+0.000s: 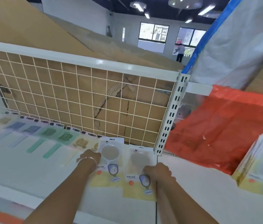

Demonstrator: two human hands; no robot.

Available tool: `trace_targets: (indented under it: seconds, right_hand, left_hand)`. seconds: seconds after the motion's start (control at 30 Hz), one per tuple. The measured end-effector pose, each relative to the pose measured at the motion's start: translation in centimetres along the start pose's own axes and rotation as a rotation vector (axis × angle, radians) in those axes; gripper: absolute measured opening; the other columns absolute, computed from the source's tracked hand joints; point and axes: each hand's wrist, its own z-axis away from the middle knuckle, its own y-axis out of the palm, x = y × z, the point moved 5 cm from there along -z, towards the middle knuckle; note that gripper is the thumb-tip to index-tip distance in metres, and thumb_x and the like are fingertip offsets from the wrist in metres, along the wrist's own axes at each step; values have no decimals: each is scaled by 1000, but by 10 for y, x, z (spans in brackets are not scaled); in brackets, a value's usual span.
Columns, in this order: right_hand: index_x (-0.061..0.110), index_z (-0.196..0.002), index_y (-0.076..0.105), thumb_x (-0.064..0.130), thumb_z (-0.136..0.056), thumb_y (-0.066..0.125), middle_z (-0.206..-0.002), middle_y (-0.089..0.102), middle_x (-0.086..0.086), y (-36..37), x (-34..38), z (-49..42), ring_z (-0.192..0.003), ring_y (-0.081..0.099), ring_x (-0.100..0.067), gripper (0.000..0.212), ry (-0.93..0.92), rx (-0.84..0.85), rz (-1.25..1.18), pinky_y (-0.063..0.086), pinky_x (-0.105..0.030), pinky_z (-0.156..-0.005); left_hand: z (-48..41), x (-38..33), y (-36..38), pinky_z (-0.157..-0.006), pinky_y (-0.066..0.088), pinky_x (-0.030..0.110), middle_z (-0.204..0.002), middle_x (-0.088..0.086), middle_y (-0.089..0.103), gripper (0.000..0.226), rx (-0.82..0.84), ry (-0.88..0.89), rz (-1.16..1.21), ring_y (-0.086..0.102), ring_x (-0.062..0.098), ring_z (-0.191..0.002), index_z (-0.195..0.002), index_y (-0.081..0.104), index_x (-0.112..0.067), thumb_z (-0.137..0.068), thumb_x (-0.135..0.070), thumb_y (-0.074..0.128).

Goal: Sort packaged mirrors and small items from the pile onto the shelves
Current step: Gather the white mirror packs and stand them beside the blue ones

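Your left hand (90, 156) touches the left edge of one packaged mirror (110, 159); your right hand (158, 172) curls over the second pack (135, 173) beside it, at the right end of the shelf (22, 167). Grip: cannot tell.

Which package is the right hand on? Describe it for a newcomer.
Find the white wire grid panel backing the shelf and follow it to the slotted upright post at its right end. At the post's foot lies the mirror package under the right hand: last in the row, set forward of the neighbouring package.
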Motion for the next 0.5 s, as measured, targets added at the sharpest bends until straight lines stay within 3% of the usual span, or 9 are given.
trace_targets:
  seconds: [0.13,0.23,0.3,0.4,0.5]
  right_hand:
    - [24,-93,54,54,-67,59,-109,56,-1,2,2,-6,-104,54,-23,40,11,-42,31,35,-34,-86]
    - [20,-114,49,64,-66,64,-123,49,-3,5,9,-9,-118,47,-23,67,43,-72,62,33,-37,-97]
    - [16,-122,44,64,-66,68,-126,45,-5,7,12,-10,-121,43,-24,77,70,-78,71,33,-38,-99]
    - [16,-121,43,58,-67,72,-124,42,-6,10,14,-11,-120,40,-24,74,88,-72,48,33,-38,-93]
    - [17,-120,46,54,-64,72,-123,44,-5,12,20,-11,-118,41,-24,72,95,-47,63,33,-36,-85]
  left_hand:
    - [0,-10,4,-84,47,32,-92,16,61,16,20,4,0,61,33,-95,-87,54,-6,-83,-21,55]
    - [-4,-18,3,-70,43,29,-81,14,57,16,67,19,-1,63,32,-92,-84,52,-3,-82,-18,59]
    - [-7,-18,3,-73,46,30,-83,13,59,25,82,16,-20,64,32,-93,-88,53,-4,-79,-24,65]
    - [-7,-18,4,-91,47,34,-102,10,63,38,52,25,-147,59,31,-103,-95,50,-13,-76,-41,67]
    - [-7,-24,4,-93,45,34,-111,8,62,41,22,66,-248,56,29,-108,-105,52,-14,-79,-43,66]
